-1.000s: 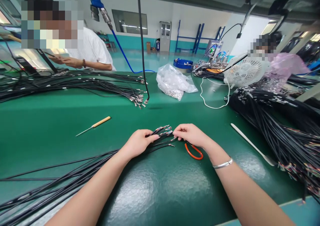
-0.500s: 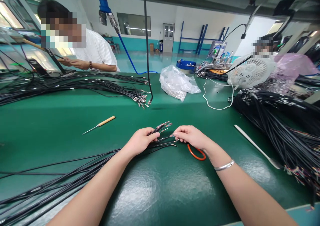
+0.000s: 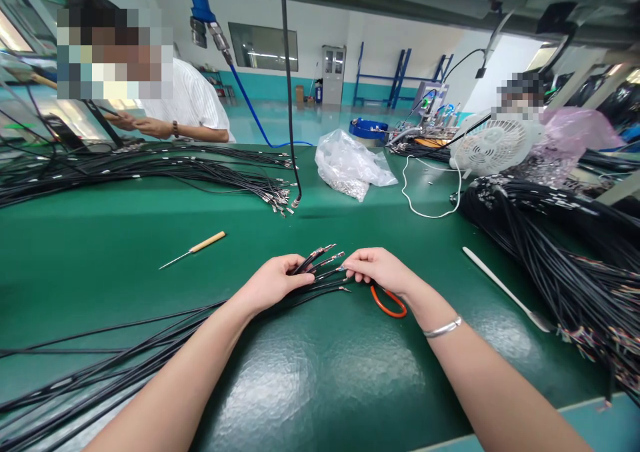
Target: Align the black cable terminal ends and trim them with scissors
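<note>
My left hand point(image 3: 273, 283) grips a bundle of thin black cables point(image 3: 150, 349) near their metal-tipped ends point(image 3: 325, 255), which fan out up and to the right. The cables trail left across the green table point(image 3: 320, 372). My right hand point(image 3: 380, 270) pinches the tip of one cable just right of the bundle. Orange-handled scissors point(image 3: 389, 302) lie partly under my right hand; whether the hand holds them I cannot tell.
A wooden-handled awl point(image 3: 193, 249) lies at the left. A white spatula tool point(image 3: 505, 291) lies at the right beside a big heap of black cables point(image 3: 565, 252). Farther back are a plastic bag point(image 3: 350, 165), a white fan point(image 3: 493, 145), more cables point(image 3: 150, 169) and two seated people.
The cable ends in my left hand have tilted a little higher and fanned out. My right hand has stayed on a tip. The view shifts slightly.
</note>
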Available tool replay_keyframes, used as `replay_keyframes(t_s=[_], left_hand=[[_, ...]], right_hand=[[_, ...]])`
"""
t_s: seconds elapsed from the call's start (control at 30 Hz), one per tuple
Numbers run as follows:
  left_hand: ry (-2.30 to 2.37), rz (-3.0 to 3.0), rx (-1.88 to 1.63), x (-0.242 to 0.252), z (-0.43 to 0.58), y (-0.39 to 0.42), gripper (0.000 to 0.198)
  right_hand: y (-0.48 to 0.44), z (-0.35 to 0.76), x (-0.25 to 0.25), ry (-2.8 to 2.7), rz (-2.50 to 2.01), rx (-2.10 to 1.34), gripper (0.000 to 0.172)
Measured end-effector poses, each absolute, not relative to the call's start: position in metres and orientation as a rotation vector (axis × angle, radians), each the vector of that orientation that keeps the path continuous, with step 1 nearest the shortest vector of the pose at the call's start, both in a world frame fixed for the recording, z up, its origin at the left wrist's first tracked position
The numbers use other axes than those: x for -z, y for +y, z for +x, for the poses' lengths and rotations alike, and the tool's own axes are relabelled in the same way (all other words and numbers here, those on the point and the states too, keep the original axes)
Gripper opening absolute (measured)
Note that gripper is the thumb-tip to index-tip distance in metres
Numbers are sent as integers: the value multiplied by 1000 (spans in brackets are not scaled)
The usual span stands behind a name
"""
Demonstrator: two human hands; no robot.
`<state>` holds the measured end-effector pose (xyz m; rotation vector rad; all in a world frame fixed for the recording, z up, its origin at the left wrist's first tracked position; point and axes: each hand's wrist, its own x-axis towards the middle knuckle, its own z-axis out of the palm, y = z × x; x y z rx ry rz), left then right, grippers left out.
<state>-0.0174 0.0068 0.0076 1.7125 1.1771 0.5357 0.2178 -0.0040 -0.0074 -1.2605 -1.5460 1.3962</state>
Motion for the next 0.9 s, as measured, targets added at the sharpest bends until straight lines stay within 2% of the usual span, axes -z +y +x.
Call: replay_keyframes(t_s=[0.47, 0.67, 0.9], left_hand=[[1170, 1681, -572, -9, -18, 3, 21], [1170, 1687, -672, -2, -17, 3, 21], [1192, 1727, -676, -7, -12, -2, 11]], right_hand=[[-5, 218, 3, -1438, -1117, -1415, 20], [-7, 230, 0, -1809, -1344, -1146, 16], [-8, 230, 5, -1999, -1360, -1086, 12]])
